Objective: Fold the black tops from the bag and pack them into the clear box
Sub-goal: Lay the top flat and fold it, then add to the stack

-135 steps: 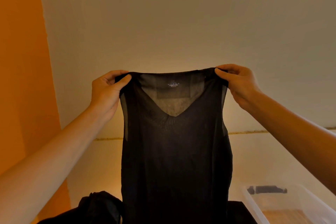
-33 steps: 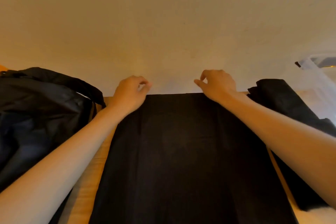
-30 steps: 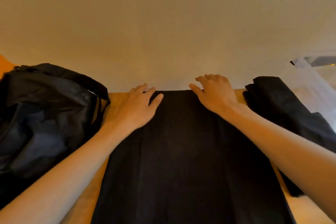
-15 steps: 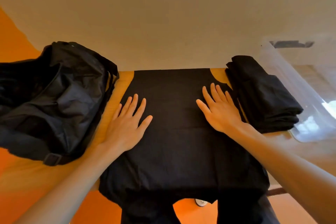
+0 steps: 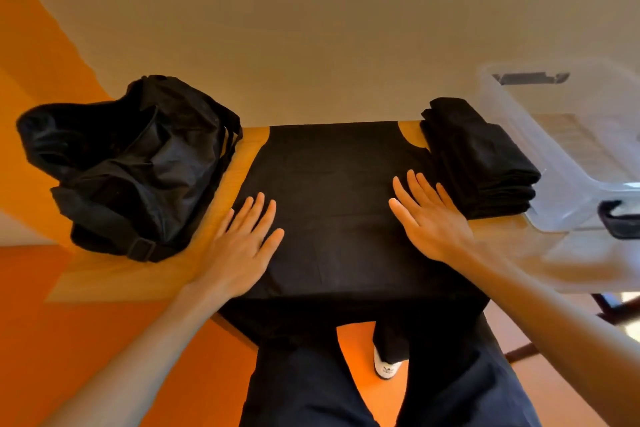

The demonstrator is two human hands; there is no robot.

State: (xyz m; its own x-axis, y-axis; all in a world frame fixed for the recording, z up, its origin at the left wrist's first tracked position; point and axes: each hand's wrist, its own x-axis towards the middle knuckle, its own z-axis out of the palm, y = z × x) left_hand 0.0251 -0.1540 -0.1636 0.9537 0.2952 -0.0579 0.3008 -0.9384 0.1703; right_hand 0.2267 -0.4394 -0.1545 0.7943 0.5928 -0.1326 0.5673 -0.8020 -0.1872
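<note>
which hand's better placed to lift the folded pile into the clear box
Right, probably. The right hand lies flat on the spread top close beside the folded pile, with the clear box just beyond. The left hand is on the far side, next to the bag.

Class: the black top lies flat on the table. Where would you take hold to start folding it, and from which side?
Probably pinch the black top at its right edge by the armhole cut-out, coming from the right: lying flat, only its edges offer a grip.
</note>
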